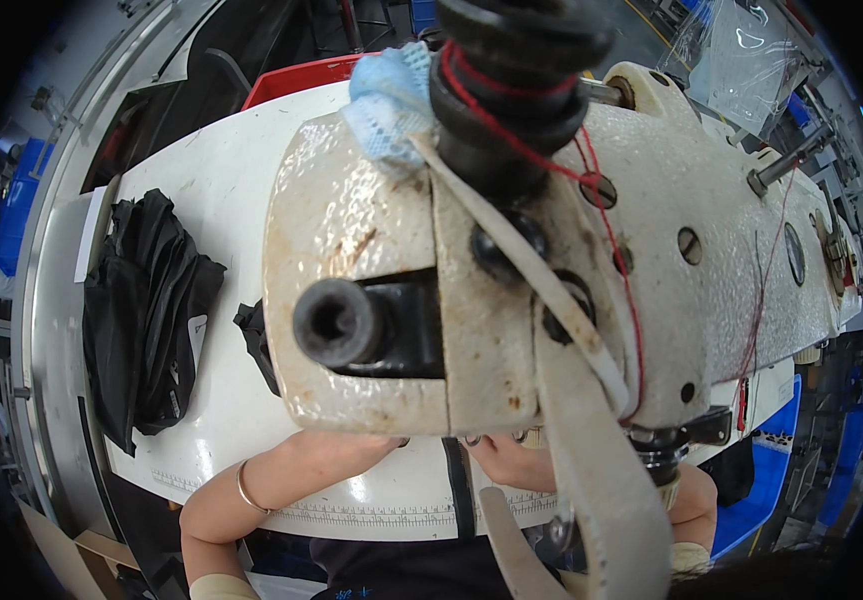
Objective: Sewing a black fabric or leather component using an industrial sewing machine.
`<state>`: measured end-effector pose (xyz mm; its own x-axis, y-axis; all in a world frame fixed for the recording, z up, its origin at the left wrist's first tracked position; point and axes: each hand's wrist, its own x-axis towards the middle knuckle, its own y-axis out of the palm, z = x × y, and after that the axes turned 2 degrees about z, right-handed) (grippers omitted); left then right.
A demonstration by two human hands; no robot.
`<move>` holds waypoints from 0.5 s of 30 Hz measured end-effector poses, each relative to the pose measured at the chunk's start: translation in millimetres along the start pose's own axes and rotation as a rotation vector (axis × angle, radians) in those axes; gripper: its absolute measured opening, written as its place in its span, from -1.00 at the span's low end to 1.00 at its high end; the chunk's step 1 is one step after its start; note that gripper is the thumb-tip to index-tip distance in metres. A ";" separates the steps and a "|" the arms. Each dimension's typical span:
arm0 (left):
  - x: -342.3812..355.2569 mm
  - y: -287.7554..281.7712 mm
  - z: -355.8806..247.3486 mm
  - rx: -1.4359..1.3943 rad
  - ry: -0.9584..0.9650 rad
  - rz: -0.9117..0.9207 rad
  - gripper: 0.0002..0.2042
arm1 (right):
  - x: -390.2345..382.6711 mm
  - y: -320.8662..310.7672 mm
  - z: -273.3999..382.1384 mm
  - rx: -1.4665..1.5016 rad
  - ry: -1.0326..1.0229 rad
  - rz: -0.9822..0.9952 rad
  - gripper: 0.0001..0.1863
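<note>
A white sewing machine head [351, 200] fills the middle of the view and covers most of my fingers. My left hand [351, 455], with a bangle at the wrist, reaches in under its lower edge from the left. From the other side comes my right hand [511, 462], resting low by the white table top, with a few fingertips showing. A narrow black fabric strip [459, 490] runs between the two hands and down over the table's front edge. Whether either hand grips it is hidden. More black fabric [255, 345] peeks out at the left of the machine head.
A pile of folded black fabric pieces [151, 310] lies on the left of the white table [236, 210]. Red thread [623, 270] hangs along the machine, near a light blue cloth [391, 95]. A blue bin [776, 480] stands at the right, a red tray [301, 78] behind.
</note>
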<state>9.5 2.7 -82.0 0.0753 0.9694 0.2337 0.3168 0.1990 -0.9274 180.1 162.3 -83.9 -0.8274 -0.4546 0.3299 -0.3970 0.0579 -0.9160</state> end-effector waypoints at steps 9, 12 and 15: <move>3.8 -0.5 -7.2 -0.041 -0.003 -0.043 -0.72 | 8.6 -12.9 -5.2 0.006 0.083 -0.016 -0.78; 6.5 -3.6 -14.7 -0.173 -0.127 -0.019 -0.71 | 8.9 -17.3 -6.0 -0.209 -0.032 0.061 -0.75; 8.4 -11.0 -21.1 0.014 -0.019 -0.074 -0.71 | 9.2 -19.2 -5.2 -0.228 -0.058 0.085 -0.72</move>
<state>26.6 5.6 -63.7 0.0342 0.9544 0.2965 0.3076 0.2722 -0.9118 178.1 161.7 -62.0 -0.8402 -0.4891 0.2343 -0.4116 0.2938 -0.8627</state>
